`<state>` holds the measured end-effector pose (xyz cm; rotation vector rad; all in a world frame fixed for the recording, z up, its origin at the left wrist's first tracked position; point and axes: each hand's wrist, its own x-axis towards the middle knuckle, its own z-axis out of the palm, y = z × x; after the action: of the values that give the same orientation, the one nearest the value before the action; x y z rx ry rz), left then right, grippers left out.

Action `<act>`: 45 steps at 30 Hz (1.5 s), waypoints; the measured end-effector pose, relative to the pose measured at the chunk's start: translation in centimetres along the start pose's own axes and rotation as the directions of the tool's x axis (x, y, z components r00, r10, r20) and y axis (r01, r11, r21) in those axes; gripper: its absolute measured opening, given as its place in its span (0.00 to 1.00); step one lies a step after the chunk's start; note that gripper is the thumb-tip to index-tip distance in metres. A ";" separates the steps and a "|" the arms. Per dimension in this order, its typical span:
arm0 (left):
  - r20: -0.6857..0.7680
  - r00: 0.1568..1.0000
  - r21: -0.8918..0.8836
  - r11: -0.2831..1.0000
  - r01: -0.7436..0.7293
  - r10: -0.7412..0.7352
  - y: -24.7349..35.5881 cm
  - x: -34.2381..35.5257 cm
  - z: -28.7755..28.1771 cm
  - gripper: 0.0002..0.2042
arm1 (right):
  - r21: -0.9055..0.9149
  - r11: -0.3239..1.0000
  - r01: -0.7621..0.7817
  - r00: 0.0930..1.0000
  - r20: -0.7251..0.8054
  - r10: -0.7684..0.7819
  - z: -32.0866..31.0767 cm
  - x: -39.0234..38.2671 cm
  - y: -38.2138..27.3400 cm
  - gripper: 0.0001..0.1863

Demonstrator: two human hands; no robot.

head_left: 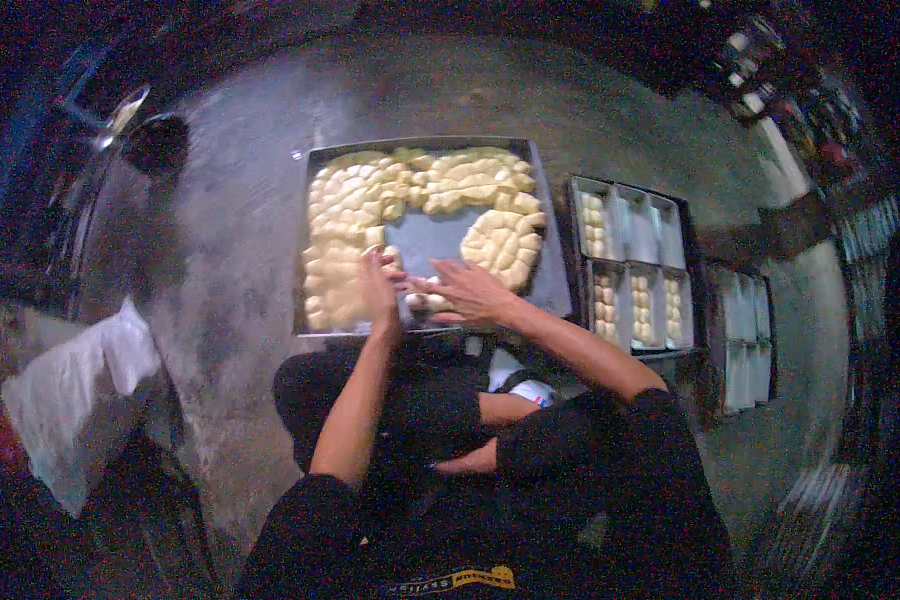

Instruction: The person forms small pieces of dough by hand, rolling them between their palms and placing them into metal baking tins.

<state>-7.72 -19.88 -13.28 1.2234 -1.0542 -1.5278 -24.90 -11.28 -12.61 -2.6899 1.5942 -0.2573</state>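
Observation:
A large square metal tray (536, 170) holds crowded pale dough pieces (347, 195), with a bare grey patch in the middle. My left hand (381, 288) touches the dough at the patch's lower left, its fingers apart and pointing forward. My right hand (468, 291) reaches over small separate dough pieces (422, 300) along the near side of the patch, its fingers spread and slightly bent. A rounded, scored-looking dough mass (500, 245) sits just beyond my right hand.
Right of the tray, a rack of loaf tins (653, 225) holds dough balls in some tins; more tins (744, 338) stand further right. A pale plastic sheet (80, 385) lies at left on the concrete floor (230, 200). Dark clutter (755, 70) sits at back right.

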 end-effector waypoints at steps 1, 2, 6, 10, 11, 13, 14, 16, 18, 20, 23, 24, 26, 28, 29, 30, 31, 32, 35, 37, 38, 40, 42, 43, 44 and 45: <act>0.005 0.998 -0.064 0.996 0.063 -0.063 0.1 0.1 0.0 0.21 | 0.023 0.999 0.028 0.999 -0.018 -0.028 1.0 0.1 0.6 0.43; 0.056 0.997 0.024 0.999 0.045 -0.046 1.3 -1.8 0.6 0.21 | 0.009 0.999 0.054 0.998 0.036 -0.054 2.2 -0.5 0.8 0.43; 0.152 0.946 0.160 0.938 -0.309 0.286 -1.6 1.4 -1.6 0.20 | -0.024 0.991 0.133 0.990 -0.054 -0.134 5.0 0.3 1.0 0.41; 0.060 0.996 0.024 0.998 -0.064 0.062 -0.8 0.3 -0.3 0.18 | -0.038 0.987 0.155 0.974 -0.162 -0.159 6.7 0.0 1.5 0.32; 0.038 0.999 -0.023 1.000 0.016 -0.015 -0.3 0.0 0.1 0.19 | 0.023 0.988 0.150 0.975 -0.172 -0.144 7.2 0.4 1.8 0.30; 0.084 0.995 -0.002 0.999 -0.046 0.046 -0.7 0.4 -0.6 0.19 | 0.138 0.978 0.157 0.974 -0.185 -0.131 7.7 1.8 2.3 0.26; 0.107 0.992 0.009 0.997 -0.071 0.070 -0.5 0.4 -0.6 0.20 | 0.218 0.971 0.100 0.980 -0.191 -0.058 7.1 2.0 2.1 0.23; 0.043 0.997 -0.015 0.998 0.060 -0.059 -0.3 0.3 -0.3 0.20 | 0.462 0.884 -0.067 0.988 -0.091 0.122 7.4 2.6 3.1 0.23; 0.018 0.998 -0.005 0.999 0.055 -0.054 0.3 0.1 0.0 0.20 | 0.710 0.696 -0.107 0.975 -0.064 0.215 6.6 2.2 5.9 0.24; 0.010 0.999 0.036 0.999 0.036 -0.036 0.8 0.0 -0.1 0.20 | 0.900 0.435 -0.041 0.960 -0.085 0.267 3.9 0.7 10.2 0.26; -0.006 0.998 0.064 0.996 0.066 -0.066 2.1 -0.5 -0.3 0.20 | 0.952 0.270 -0.142 0.850 -0.023 0.527 0.1 -6.1 18.6 0.25; 0.000 0.998 0.070 0.996 0.059 -0.059 2.1 -0.7 0.1 0.20 | 0.951 0.247 -0.188 0.774 -0.012 0.633 -0.5 -9.2 21.5 0.25; 0.021 0.998 0.062 0.997 0.053 -0.054 1.6 -0.4 0.2 0.20 | 0.929 0.239 -0.282 0.588 -0.029 0.808 -0.6 -15.4 27.0 0.24; 0.044 0.997 0.052 0.996 0.067 -0.069 0.9 -0.7 1.4 0.20 | 0.854 0.265 -0.448 0.388 -0.081 0.918 0.2 -22.8 31.7 0.24; 0.063 0.995 0.040 0.996 0.078 -0.080 0.6 -0.8 2.1 0.20 | 0.773 0.295 -0.562 0.318 -0.127 0.939 0.5 -27.1 33.5 0.24; 0.091 0.994 0.030 0.998 0.062 -0.064 0.1 -0.4 1.4 0.20 | 0.661 0.288 -0.693 0.274 -0.128 0.953 0.3 -28.4 34.7 0.25; 0.063 0.994 0.010 0.996 0.090 -0.091 0.2 -0.1 0.9 0.19 | 0.480 0.299 -0.825 0.280 -0.112 0.953 0.4 -29.0 35.4 0.25; 0.057 0.997 0.040 0.998 0.055 -0.057 0.2 0.0 0.5 0.19 | 0.288 0.308 -0.907 0.300 -0.071 0.951 0.2 -29.4 36.0 0.26; 0.052 0.998 0.081 0.996 -0.043 0.039 -0.5 0.1 0.2 0.20 | -0.078 0.383 -0.921 0.375 0.097 0.922 0.0 -29.0 36.2 0.28; 0.063 0.998 0.063 0.998 -0.008 0.004 -0.6 0.1 0.7 0.20 | -0.043 0.404 -0.914 0.402 0.041 0.915 -0.4 -30.2 35.4 0.26; 0.066 0.998 0.091 0.995 -0.029 0.023 -0.7 0.3 0.4 0.21 | -0.063 0.318 -0.946 0.319 -0.012 0.948 -0.8 -29.1 34.7 0.26; 0.035 0.999 0.036 0.999 0.027 -0.028 -0.2 0.0 0.5 0.19 | -0.123 0.121 -0.985 0.146 -0.218 0.965 -1.3 -26.3 32.0 0.24; 0.062 0.996 0.006 0.998 0.065 -0.065 0.3 -0.2 0.0 0.20 | -0.157 0.294 -0.943 0.326 -0.246 0.913 -4.2 -21.1 29.2 0.23; 0.051 0.996 -0.001 0.998 0.068 -0.068 0.4 -0.2 -0.1 0.20 | -0.177 0.445 -0.878 0.475 -0.204 0.856 -6.2 -18.2 27.6 0.22; 0.055 0.996 -0.016 0.997 0.074 -0.073 0.3 -0.2 0.1 0.20 | -0.112 0.587 -0.802 0.597 -0.206 0.775 -7.1 -16.1 26.5 0.20; 0.056 0.995 -0.027 0.996 0.080 -0.079 0.1 -0.1 0.4 0.20 | -0.046 0.714 -0.699 0.707 -0.200 0.679 -7.7 -13.9 25.3 0.19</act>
<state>-8.04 -19.76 -13.06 1.2222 -1.0264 -1.6408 -54.60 -10.80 -9.12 -1.9420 2.5958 -0.3832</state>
